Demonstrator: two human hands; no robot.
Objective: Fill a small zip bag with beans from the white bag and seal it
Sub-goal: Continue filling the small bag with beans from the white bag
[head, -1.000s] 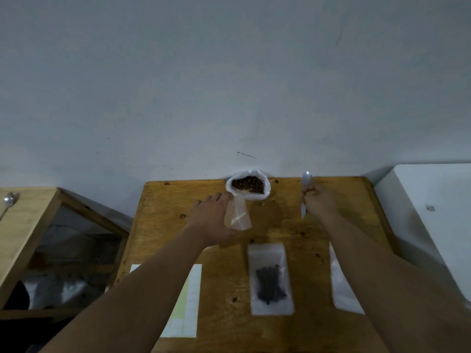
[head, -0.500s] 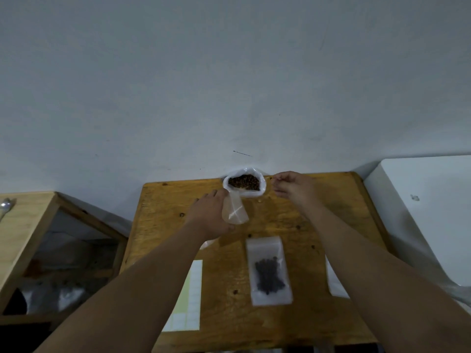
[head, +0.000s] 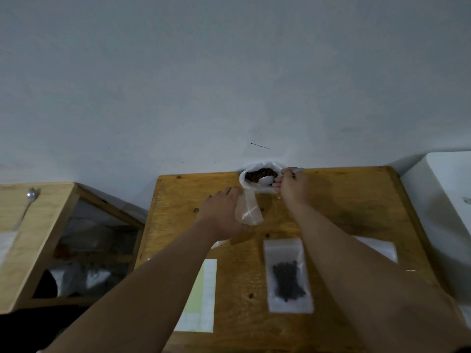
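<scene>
The white bag (head: 265, 190) stands open at the far edge of the wooden table (head: 344, 215), with brown beans (head: 257, 174) showing inside. My right hand (head: 293, 187) grips a metal spoon (head: 267, 180) whose bowl lies in the bag's mouth on the beans. My left hand (head: 224, 212) holds a small clear zip bag (head: 248, 208) just below the white bag; it looks empty.
A sealed zip bag of dark beans (head: 288, 276) lies flat near the table's front. More flat bags (head: 379, 248) lie under my right arm. A pale sheet (head: 201, 296) sits at front left. A side table (head: 33, 225) with another spoon (head: 29, 200) stands left; a white surface (head: 448, 200) stands right.
My right hand carried the spoon from the table's right side leftward to the white bag and put its bowl into the beans. The left hand kept holding the small bag in place.
</scene>
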